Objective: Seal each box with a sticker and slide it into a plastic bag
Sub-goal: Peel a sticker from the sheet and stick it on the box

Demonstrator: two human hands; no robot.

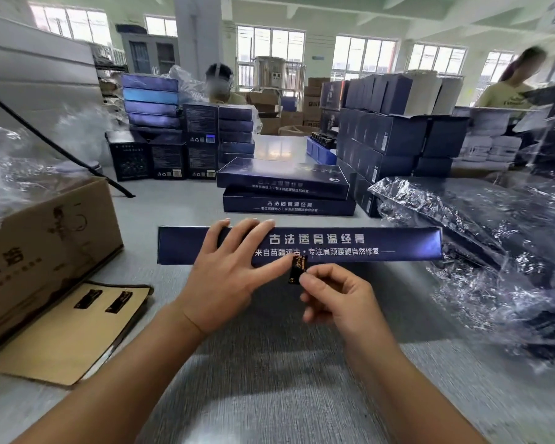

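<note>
Sticker placement is the step in hand. The long dark-blue box (366, 245) lies across the table (269, 363) just in front of the person, its printed long face turned toward the camera. The small black-and-gold sticker (298, 269) sits at the lower edge of that face near the middle, its upper part against the box and its lower part free below the edge. The right hand (337, 296) has a pinching grip, thumb and forefinger closed on the sticker's lower end. The left hand (228, 277) lies flat on the box with fingers straight and spread, holding nothing, its thumb reaching to the sticker's side. Done well, the left hand pins the box so it cannot slide, the sticker goes on square across the seam, and the thumb rubs it down from the middle outward before the pinch lets go. Whether the flap is fully tucked cannot be told. A tan backing sheet (77, 341) with two more stickers lies at the left beside a cardboard carton (45, 251). Crumpled clear plastic bags (494, 235) lie near on the right, and two like boxes (289, 193) are stacked behind.
</note>
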